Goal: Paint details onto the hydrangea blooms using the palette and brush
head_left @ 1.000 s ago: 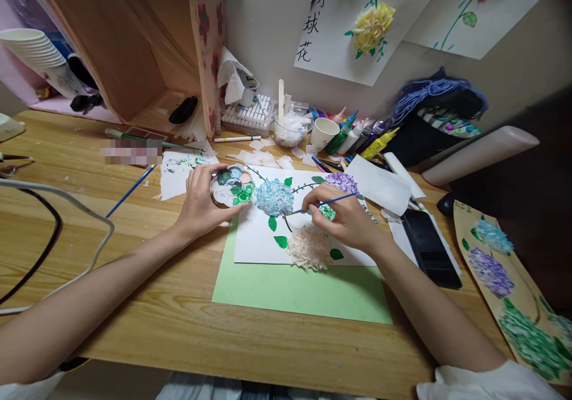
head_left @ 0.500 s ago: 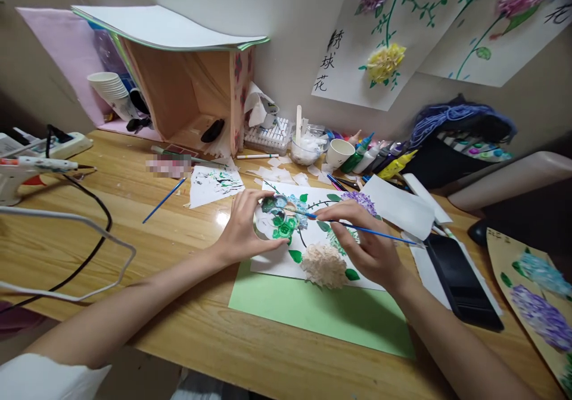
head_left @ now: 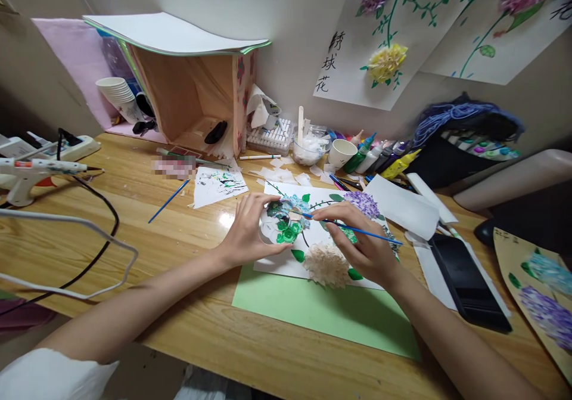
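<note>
My left hand (head_left: 246, 228) grips a small round paint palette (head_left: 270, 230) by its rim, thumb on the near side and fingers on the far side. Green and dark paint lies in its wells. Pinched in my right hand (head_left: 361, 233) is a thin blue paintbrush (head_left: 370, 233), its tip down at the palette. Both hands are over a white sheet (head_left: 274, 263) with painted stems and leaves. On that sheet sit a cream paper flower (head_left: 326, 264) and a purple flower (head_left: 361, 204); a light blue one is partly hidden behind the palette.
Green paper (head_left: 322, 322) lies under the sheet. A black phone (head_left: 469, 281) rests at the right, a glue gun (head_left: 36, 170) with cables at the left. Farther back are a paper cup (head_left: 343, 153), paint bottles (head_left: 361, 154), a second brush (head_left: 168, 201) and an open box (head_left: 183, 90).
The whole view has shifted slightly. The brush's rear end has swung a little, while its tip stays at the palette. Both hands keep their holds.
</note>
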`<state>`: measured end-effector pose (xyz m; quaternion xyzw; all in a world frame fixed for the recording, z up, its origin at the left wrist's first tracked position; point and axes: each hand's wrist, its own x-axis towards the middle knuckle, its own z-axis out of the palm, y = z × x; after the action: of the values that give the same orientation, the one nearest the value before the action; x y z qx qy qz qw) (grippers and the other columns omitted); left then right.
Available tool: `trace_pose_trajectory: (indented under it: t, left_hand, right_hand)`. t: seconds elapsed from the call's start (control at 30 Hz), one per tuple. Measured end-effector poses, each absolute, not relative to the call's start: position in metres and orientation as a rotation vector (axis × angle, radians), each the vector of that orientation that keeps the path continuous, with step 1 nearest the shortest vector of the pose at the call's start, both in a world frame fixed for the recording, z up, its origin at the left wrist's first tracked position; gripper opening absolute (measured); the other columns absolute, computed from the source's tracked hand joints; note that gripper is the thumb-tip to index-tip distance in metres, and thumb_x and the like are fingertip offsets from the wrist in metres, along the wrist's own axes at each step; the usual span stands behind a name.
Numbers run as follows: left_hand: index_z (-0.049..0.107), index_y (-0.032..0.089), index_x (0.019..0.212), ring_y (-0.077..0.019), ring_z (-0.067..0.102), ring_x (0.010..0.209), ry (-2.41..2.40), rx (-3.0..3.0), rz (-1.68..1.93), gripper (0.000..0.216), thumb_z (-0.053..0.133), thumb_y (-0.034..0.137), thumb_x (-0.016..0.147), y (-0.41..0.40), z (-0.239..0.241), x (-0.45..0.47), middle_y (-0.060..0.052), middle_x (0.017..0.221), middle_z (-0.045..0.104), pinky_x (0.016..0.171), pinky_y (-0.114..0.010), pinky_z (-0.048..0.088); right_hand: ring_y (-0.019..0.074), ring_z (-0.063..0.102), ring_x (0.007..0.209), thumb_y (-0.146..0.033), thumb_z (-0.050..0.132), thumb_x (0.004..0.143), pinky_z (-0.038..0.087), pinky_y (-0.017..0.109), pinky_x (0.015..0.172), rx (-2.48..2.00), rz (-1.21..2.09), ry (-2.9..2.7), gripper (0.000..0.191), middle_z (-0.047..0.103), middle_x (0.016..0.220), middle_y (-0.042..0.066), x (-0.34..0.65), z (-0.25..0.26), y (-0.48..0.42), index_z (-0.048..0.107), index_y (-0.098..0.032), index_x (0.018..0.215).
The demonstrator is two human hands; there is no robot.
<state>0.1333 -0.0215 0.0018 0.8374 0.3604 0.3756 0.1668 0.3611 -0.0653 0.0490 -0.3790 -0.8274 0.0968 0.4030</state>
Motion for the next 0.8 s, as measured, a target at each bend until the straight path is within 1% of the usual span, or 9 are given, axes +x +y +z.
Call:
trace_pose_trajectory:
  t: [0.1, 0.23, 0.33, 0.57, 0.8]
  left_hand:
    - [0.043, 0.021, 0.125, -0.0263, 0.049, 0.107, 1.058, 2.378, 1.075, 0.074, 0.078, 0.048, 0.066, -0.017, 0.000, 0.129, -0.010, 0.115, 0.054, 0.092, -0.042, 0.043]
    - [0.044, 0.020, 0.123, -0.0262, 0.050, 0.107, 1.144, 2.381, 1.115, 0.070, 0.077, 0.045, 0.067, -0.004, -0.007, 0.124, -0.010, 0.115, 0.056, 0.093, -0.042, 0.042]
    - [0.045, 0.021, 0.121, -0.0263, 0.051, 0.108, 1.227, 2.351, 1.167, 0.067, 0.077, 0.045, 0.067, 0.005, -0.012, 0.122, -0.010, 0.116, 0.056, 0.094, -0.042, 0.042]
    - [0.046, 0.022, 0.121, -0.0267, 0.051, 0.108, 1.293, 2.322, 1.168, 0.069, 0.078, 0.047, 0.065, 0.008, -0.014, 0.122, -0.010, 0.117, 0.055, 0.093, -0.043, 0.043]
    - [0.047, 0.023, 0.120, -0.0271, 0.051, 0.108, 1.290, 2.332, 1.182, 0.068, 0.078, 0.048, 0.065, 0.008, -0.015, 0.122, -0.009, 0.116, 0.056, 0.093, -0.043, 0.043]
  right_hand:
    - [0.0188, 0.062, 0.088, -0.009, 0.047, 0.088, 0.049, 0.035, 0.078, -0.965, 0.242, -1.953, 0.021, 0.067, 0.091, 0.005, 0.366, 0.051, -0.065, 0.059, -0.023, 0.098]
    - [0.0167, 0.055, 0.067, -0.009, 0.044, 0.082, 0.045, 0.034, 0.065, -0.995, 0.256, -1.956, 0.019, 0.060, 0.070, 0.002, 0.378, 0.048, -0.059, 0.057, -0.022, 0.076]
    - [0.0148, 0.052, 0.060, -0.008, 0.044, 0.077, 0.042, 0.031, 0.058, -1.019, 0.295, -2.065, 0.019, 0.057, 0.064, 0.000, 0.384, 0.042, -0.051, 0.054, -0.021, 0.068]
    - [0.0138, 0.050, 0.058, -0.007, 0.044, 0.075, 0.040, 0.029, 0.056, -1.029, 0.238, -2.116, 0.018, 0.056, 0.062, -0.001, 0.385, 0.038, -0.046, 0.054, -0.021, 0.067]
    - [0.0149, 0.053, 0.062, -0.007, 0.048, 0.076, 0.042, 0.028, 0.059, -0.996, 0.178, -2.172, 0.016, 0.059, 0.065, 0.000, 0.380, 0.030, -0.049, 0.054, -0.021, 0.071]
